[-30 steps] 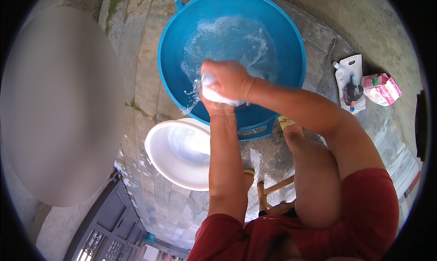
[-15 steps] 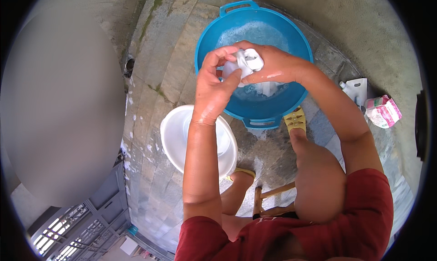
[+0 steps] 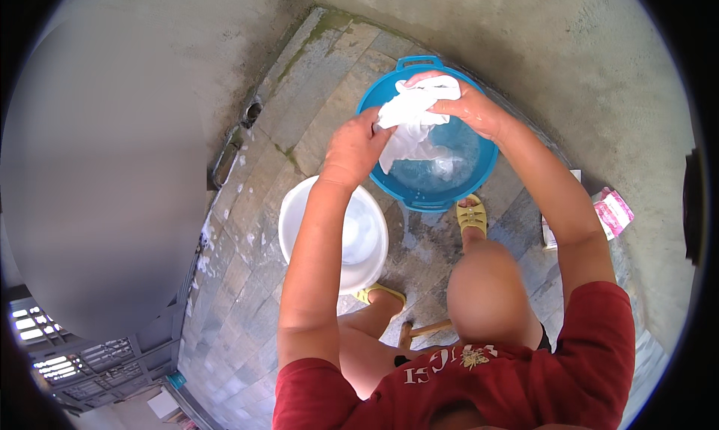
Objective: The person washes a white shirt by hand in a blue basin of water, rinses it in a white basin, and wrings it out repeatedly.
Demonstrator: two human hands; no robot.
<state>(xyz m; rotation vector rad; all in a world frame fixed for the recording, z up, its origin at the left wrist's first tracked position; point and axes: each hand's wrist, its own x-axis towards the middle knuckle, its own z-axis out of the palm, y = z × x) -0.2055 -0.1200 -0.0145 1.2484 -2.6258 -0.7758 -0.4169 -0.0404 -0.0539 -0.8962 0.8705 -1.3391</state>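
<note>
One white cloth (image 3: 412,114) is hanging over the blue basin (image 3: 487,165): the left hand (image 3: 353,147) is pinching its left edge, the right hand (image 3: 475,109) is grasping its upper folds. The cloth is no longer staying bunched between them; now it is falling looser, so more fabric is showing. Its lower part is reaching toward the water (image 3: 463,147), but where it is ending I cannot tell. A white basin (image 3: 378,243) is standing nearby.

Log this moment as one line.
left hand: holds cloth | right hand: holds cloth | cloth: over blue tub | white basin: near blue tub
</note>
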